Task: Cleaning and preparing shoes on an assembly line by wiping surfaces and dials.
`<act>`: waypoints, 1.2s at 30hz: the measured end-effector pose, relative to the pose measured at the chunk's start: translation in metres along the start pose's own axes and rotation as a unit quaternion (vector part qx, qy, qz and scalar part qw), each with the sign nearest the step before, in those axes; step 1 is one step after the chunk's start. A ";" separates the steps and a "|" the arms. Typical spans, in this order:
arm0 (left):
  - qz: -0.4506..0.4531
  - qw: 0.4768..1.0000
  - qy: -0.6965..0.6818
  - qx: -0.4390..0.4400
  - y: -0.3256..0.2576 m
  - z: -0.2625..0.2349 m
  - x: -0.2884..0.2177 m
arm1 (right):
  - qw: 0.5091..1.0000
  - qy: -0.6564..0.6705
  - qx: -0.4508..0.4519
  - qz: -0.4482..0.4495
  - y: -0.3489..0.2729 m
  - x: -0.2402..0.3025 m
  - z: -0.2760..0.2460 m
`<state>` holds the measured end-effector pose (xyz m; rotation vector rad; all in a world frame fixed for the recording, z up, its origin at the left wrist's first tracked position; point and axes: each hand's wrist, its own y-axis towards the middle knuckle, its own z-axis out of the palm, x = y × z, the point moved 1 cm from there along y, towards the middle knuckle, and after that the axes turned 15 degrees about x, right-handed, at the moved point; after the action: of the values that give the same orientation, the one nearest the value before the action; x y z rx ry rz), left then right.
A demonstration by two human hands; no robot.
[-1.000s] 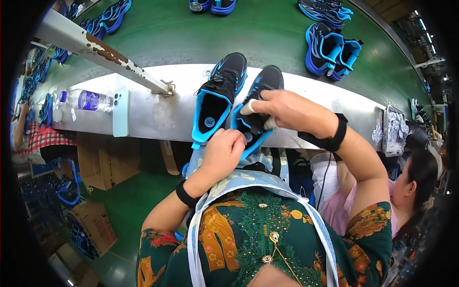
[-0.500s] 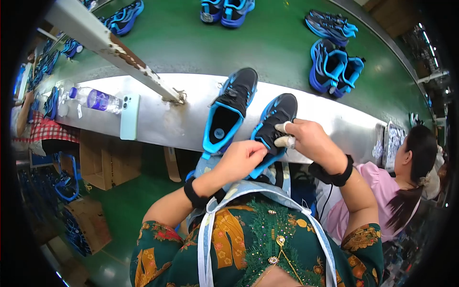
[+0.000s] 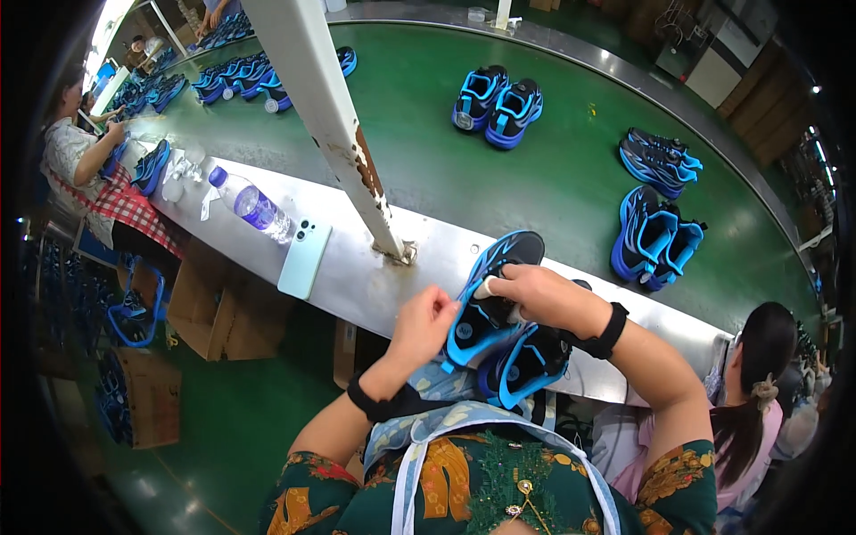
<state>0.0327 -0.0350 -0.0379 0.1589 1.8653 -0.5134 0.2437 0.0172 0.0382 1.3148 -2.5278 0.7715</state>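
Right of the white post (image 3: 357,169), a second shoe (image 3: 513,367) is standing nearest, the left hand (image 3: 424,328) is curling, its pinch uncertain, beside a shoe (image 3: 486,312) apparently not yet done, the right hand (image 3: 555,301) is bending over it, grip unclear, and more pairs (image 3: 513,116) are resting farther off.

Two hands (image 3: 424,328), two nearby shoes (image 3: 470,342), one phone (image 3: 306,260), one purple-capped bottle (image 3: 256,207), three farther pairs (image 3: 514,114) on the green surface's (image 3: 562,169) right.
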 end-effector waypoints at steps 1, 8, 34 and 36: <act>-0.003 0.999 -0.032 0.022 -0.005 0.003 -0.007 | 0.995 0.097 0.012 0.001 -0.006 0.001 -0.005; -0.049 0.957 -0.212 0.192 0.007 0.024 0.001 | 0.988 0.074 -0.132 0.035 -0.009 0.011 0.017; 0.240 0.940 0.168 0.174 0.018 0.017 -0.061 | 0.920 0.206 -0.275 0.190 -0.135 0.068 0.064; 0.298 0.914 0.203 0.186 0.022 0.025 -0.045 | 0.910 0.271 -0.236 0.208 -0.135 0.067 0.058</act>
<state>0.0775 -0.0196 -0.0089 1.1285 1.9621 -0.4160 0.3172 -0.1245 0.0644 0.3428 -2.3196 0.4504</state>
